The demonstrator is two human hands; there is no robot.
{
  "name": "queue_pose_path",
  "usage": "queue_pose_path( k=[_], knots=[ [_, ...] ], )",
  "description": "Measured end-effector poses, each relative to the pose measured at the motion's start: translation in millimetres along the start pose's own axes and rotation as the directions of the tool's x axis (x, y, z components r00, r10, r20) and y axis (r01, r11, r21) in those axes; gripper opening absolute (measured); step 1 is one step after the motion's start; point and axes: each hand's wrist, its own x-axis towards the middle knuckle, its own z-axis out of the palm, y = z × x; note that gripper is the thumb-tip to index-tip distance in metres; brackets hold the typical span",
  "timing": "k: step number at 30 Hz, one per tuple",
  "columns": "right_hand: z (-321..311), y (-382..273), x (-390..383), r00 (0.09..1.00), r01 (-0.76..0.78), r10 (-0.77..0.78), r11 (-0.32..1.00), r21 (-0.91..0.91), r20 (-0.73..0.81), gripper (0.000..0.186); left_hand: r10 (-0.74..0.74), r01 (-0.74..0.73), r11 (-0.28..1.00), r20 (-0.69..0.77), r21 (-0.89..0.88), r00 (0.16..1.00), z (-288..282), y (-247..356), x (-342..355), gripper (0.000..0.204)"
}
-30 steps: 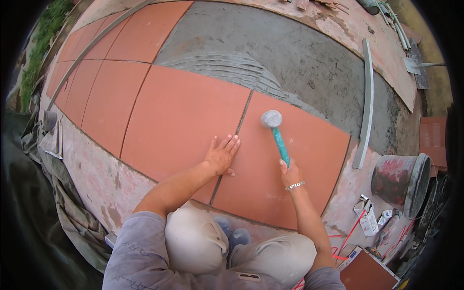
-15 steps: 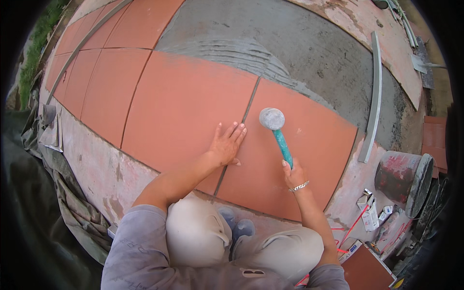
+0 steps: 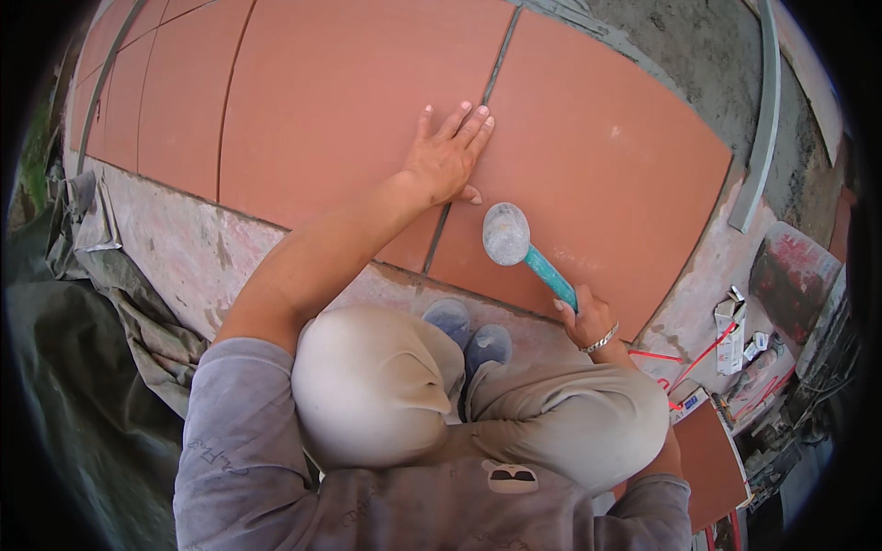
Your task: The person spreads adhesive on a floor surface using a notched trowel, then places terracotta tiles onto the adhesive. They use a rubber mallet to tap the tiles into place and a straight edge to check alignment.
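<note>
while the left hand lies flat, fingers spread, across the joint between a left tile and a right tile, both large and terracotta, the right hand is wrapped round the turquoise handle of a mallet. the mallet's pale head is just below the left hand, over the right tile (whether it touches, i cannot tell). a chain bracelet circles the right wrist. well to the right of the right hand is a stained bucket, and farther ahead of that hand a metal bar lies along grey mortar. a dark tarpaulin lies to the left of both hands.
</note>
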Motion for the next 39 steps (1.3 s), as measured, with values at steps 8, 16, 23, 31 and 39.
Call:
queue_pose_path(
  k=[8,16,23,31,39],
  knots=[
    [12.6,2.8,-10.5,1.000,0.022,-0.022,1.000,0.008,0.002,0.036,0.003,-0.003,1.000,0.002,0.012,1.000,2.1,-0.1,1.5,0.120],
    [12.9,-3.7,-7.7,0.995,-0.076,0.081,0.993,-0.088,0.054,0.038,0.015,-0.015,1.000,-0.006,0.020,1.000,3.2,-0.8,1.0,0.119],
    [-0.8,-28.8,20.5,0.998,0.049,-0.045,0.992,0.118,-0.037,0.040,-0.325,0.264,0.907,-0.144,-0.329,0.935,25.5,-45.9,-42.4,0.131],
    [14.7,-73.2,84.5,0.975,0.128,-0.104,0.985,-0.114,0.197,0.043,-0.544,0.571,0.761,0.176,-0.307,0.820,45.0,-82.4,-101.6,0.140],
    [5.5,-74.7,88.0,0.966,0.236,-0.208,0.951,-0.199,0.153,0.041,-0.528,0.572,0.752,0.219,-0.327,0.820,47.6,-86.3,-99.8,0.141]
  ],
)
